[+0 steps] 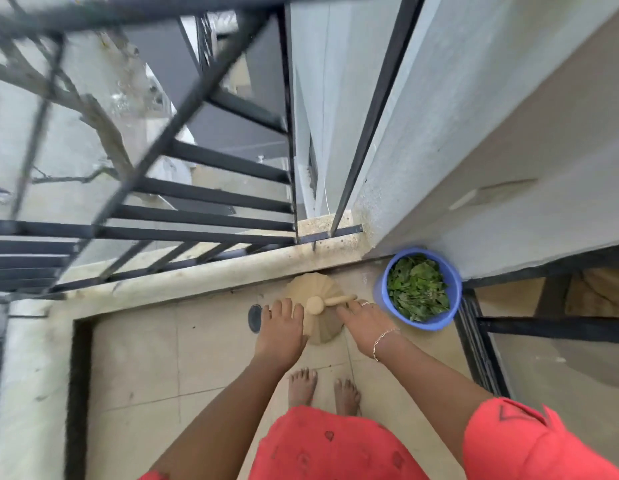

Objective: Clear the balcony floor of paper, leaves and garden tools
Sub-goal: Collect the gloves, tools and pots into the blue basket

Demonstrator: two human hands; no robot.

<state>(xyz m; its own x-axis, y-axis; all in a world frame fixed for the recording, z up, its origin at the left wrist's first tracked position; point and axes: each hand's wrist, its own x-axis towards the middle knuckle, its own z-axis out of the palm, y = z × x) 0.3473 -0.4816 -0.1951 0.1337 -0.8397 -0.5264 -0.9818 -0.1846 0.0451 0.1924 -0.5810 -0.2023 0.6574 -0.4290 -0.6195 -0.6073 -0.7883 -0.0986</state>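
Left hand (280, 329): my fingers straight, laid against left flank of beige ribbed object (311, 287); nothing clasped. Right hand (365, 322): fingertips at object's stick handle (339, 300); grasp cannot be told. Object on floor tiles (145, 358). Blue bucket (434, 322) of green leaves (417, 289) near, in corner.

Beige tiled floor (134, 358) lower left, round drain (255, 318) in it, black railing (211, 195) upper left, grey wall (474, 133) right, soft daylight.
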